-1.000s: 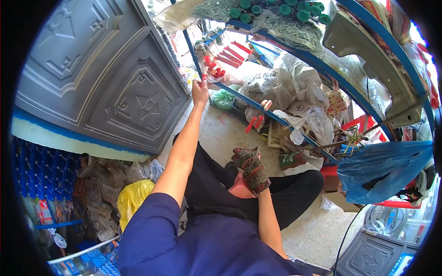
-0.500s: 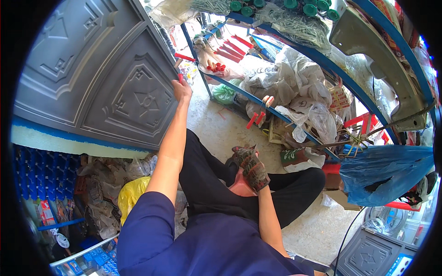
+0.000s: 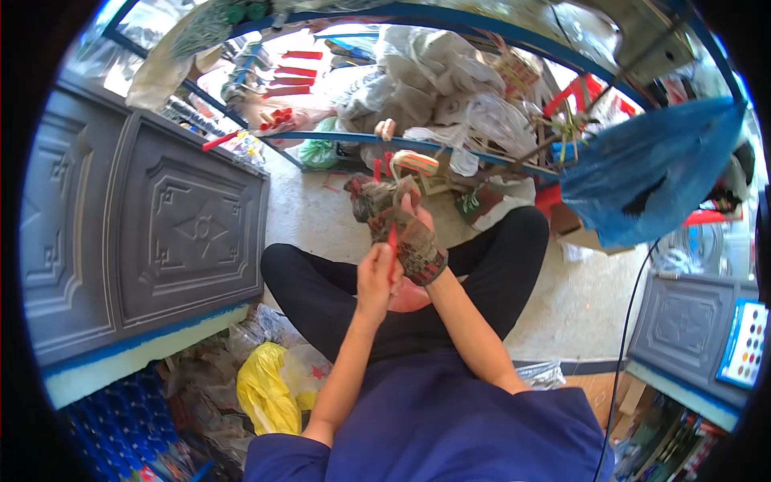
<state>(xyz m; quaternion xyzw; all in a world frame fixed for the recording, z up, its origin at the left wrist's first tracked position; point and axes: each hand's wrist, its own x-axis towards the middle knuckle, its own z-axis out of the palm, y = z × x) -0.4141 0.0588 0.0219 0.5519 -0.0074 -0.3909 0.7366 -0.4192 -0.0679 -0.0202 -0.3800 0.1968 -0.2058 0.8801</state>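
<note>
My left hand (image 3: 377, 281) grips the red handle (image 3: 393, 241) of a small paint roller. Its striped orange-and-white sleeve (image 3: 417, 163) sits on a bent wire beyond my hands. Right beside it is my right hand (image 3: 424, 217), closed, its thumb bare and pointing away from me. Dark patterned fabric (image 3: 423, 251), glove-like and grimy, wraps that hand and wrist; more of it (image 3: 368, 197) bunches out to the left. What the right fingers hold is hidden. A pinkish surface (image 3: 409, 297) shows under my hands, between my legs.
Grey panelled cabinets (image 3: 197, 225) stand on the left. Ahead, a blue-framed shelf (image 3: 321, 136) carries plastic bags and red handles (image 3: 293, 72); another small roller (image 3: 385, 128) hangs at its edge. A blue plastic bag (image 3: 650, 177) hangs at right. A yellow bag (image 3: 269, 390) lies near left.
My left hand has come back from the cabinet to my right hand, bringing the red-handled roller. Both hands now meet above my lap. The view has turned left-to-right across the shelf.
</note>
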